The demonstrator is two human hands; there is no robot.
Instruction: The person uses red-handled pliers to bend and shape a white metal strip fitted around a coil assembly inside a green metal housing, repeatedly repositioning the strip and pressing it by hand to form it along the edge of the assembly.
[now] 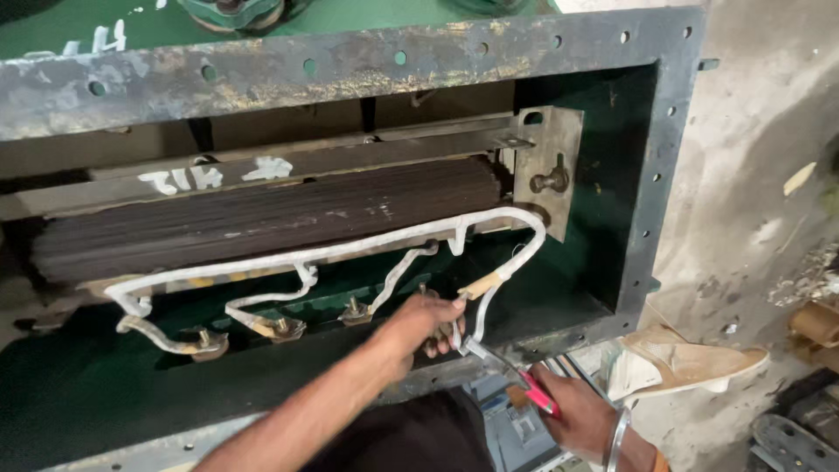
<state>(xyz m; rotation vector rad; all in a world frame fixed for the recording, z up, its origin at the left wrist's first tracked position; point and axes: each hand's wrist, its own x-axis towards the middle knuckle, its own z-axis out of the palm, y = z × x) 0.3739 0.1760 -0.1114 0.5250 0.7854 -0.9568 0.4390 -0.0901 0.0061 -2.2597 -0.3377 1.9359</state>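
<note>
A green steel tank lies open toward me, with a dark laminated core inside it. White taped leads run along the core's front to several brass terminal studs. My left hand pinches a lead near the right-hand studs. My right hand, with a metal bangle at the wrist, grips red-handled pliers. The plier jaws bite the lower end of the white lead right beside my left fingers.
A rusty flange with bolt holes frames the tank's top. A metal bracket with a bolt stands at the core's right end. A sandalled foot rests on the dusty floor at right, with scrap parts beyond.
</note>
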